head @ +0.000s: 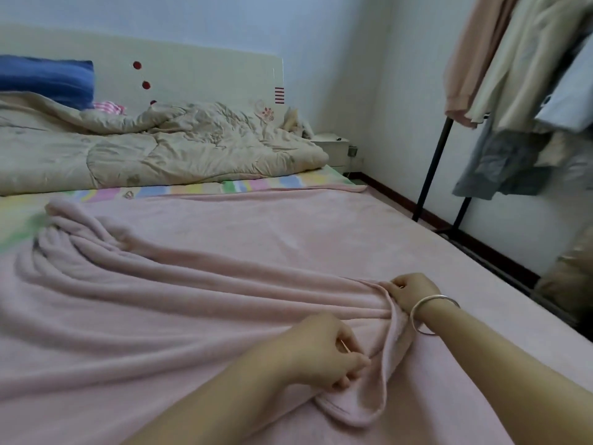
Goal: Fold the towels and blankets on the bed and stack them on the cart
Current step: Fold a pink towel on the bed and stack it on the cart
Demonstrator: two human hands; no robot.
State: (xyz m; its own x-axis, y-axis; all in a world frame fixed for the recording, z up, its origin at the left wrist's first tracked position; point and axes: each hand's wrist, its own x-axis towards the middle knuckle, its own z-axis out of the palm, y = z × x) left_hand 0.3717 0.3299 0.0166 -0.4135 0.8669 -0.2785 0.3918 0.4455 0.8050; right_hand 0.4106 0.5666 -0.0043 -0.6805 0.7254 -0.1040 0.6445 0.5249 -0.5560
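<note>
A blanket (pixel 256 252) lies on the bed (pixel 192 189); behind it a quilt (pixel 144 149); a rack (pixel 433 168) stands right.

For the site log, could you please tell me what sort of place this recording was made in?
Most likely a home bedroom: a bed with a white headboard, a rumpled beige quilt, and a clothes rack hung with garments.

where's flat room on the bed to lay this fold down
Free: the smooth pink blanket stretch between its gathered ridges, the striped sheet and the bed's right edge. Crowded: the ridged left half and the beige quilt beyond.
</note>
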